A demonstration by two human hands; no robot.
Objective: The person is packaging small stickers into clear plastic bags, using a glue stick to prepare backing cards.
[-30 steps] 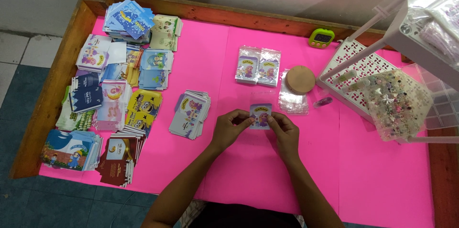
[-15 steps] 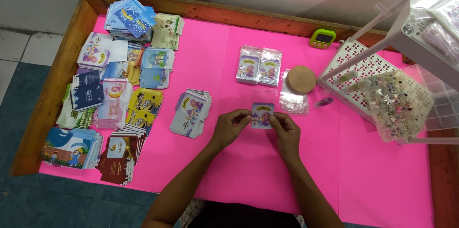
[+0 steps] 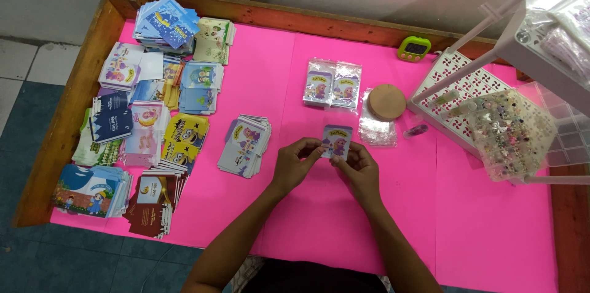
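Head view: a small purple card (image 3: 337, 141) was pinched between the left hand (image 3: 294, 164) and right hand (image 3: 358, 170). Both hands were held above the pink desk (image 3: 479, 219).

White rack (image 3: 541, 28) cut off by right edge; bead tray (image 3: 510, 133) contents too small to identify; card (image 3: 337, 141) edges hidden beneath fingertips (image 3: 319, 148).

A small card (image 3: 337, 141) sits between the left hand (image 3: 294, 164) and the right hand (image 3: 357, 170), over the middle of the bench (image 3: 485, 231). A card stack (image 3: 244, 144) lies just left of the hands. Two bagged cards (image 3: 332, 84) lie behind them. A round lid (image 3: 386, 102) lies right of those. Many card piles (image 3: 144, 114) fill the left side.
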